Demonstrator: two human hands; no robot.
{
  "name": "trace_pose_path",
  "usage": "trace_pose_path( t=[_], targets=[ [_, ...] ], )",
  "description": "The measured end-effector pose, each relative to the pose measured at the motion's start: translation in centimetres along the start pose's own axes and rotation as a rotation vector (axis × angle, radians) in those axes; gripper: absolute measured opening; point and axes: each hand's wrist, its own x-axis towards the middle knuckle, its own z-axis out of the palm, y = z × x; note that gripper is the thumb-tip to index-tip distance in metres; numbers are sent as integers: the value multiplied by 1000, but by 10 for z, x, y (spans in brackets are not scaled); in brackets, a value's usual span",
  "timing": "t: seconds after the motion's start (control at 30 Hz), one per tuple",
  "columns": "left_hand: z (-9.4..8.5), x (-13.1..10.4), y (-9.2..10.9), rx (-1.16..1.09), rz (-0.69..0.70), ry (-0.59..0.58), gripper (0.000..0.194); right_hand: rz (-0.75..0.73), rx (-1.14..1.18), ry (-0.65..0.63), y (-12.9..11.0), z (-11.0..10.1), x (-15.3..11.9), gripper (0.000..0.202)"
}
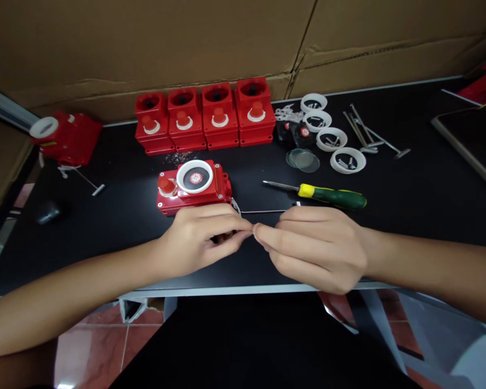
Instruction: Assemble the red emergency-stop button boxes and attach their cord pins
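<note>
The fingers of the left hand (pixel 210 232) were pinched together, thumb against forefinger, and were met by the bunched fingertips of the right hand (pixel 319 248); what was held between them was too small to tell. Both hands were held over the black tabletop (pixel 133 243), between its pale front edge (pixel 247 290) and a red box (pixel 222 189), which was set just behind the left hand and partly covered by it. Room for moving was left on the box's left side; on its right, the space was crossed by a thin metal rod (pixel 267 211) and a screwdriver (pixel 332 197), laid behind the right hand. The back was bounded by four red boxes (pixel 222 138), stood side by side before creased brown cardboard (pixel 166 43). The nearer box was finished in glossy red, topped with a smooth white ring (pixel 179 176) around a dark disc and a rounded orange-red knob (pixel 167 186). Thin, clear discs (pixel 303 160) were overlapped beside four white rings (pixel 350 171), in which metal screws were gathered.
</note>
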Motion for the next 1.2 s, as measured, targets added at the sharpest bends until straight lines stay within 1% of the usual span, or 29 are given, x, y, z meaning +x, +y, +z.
trace_pose_path(
  t=[0.03, 0.1, 0.17, 0.23, 0.3, 0.37, 0.43, 0.57, 0.73, 0.9, 1.0, 1.07, 1.2],
  targets=[
    [-1, 0, 0, 9, 6, -22, 10, 7, 15, 2, 0, -1, 1, 18],
    [-2, -1, 0, 28, 33, -71, 11, 59, 57, -51, -2, -2, 2, 17],
    [-2, -2, -3, 35, 62, -100, 13, 165, 95, -114, -4, -3, 3, 15],
    [-1, -2, -6, 27, 76, -84, 10, 290, 159, -139, -6, -3, 4, 15],
    [1, -3, -8, 3, 77, -50, 7, 395, 279, -115, -7, -3, 5, 21],
    [3, -2, -9, -30, 72, -27, 6, 477, 416, -111, -7, -2, 6, 27],
    [3, -2, -9, -53, 60, -8, 5, 538, 502, -107, -5, -1, 7, 27],
    [2, -1, -8, -61, 47, 24, 6, 585, 530, -83, -5, -1, 9, 26],
    [1, 0, -5, -72, 37, 12, 9, 596, 541, -86, -6, -1, 11, 26],
    [3, 0, -4, -76, 14, 22, 5, 619, 585, -97, -4, 0, 10, 26],
    [3, 0, -6, -74, 6, 7, 3, 652, 636, -113, -1, -1, 10, 25],
    [3, 1, -7, -72, 8, -3, 2, 689, 686, -122, 0, -1, 10, 22],
    [3, 1, -8, -81, 9, -9, 2, 786, 751, -135, -1, 0, 8, 8]
  ],
)
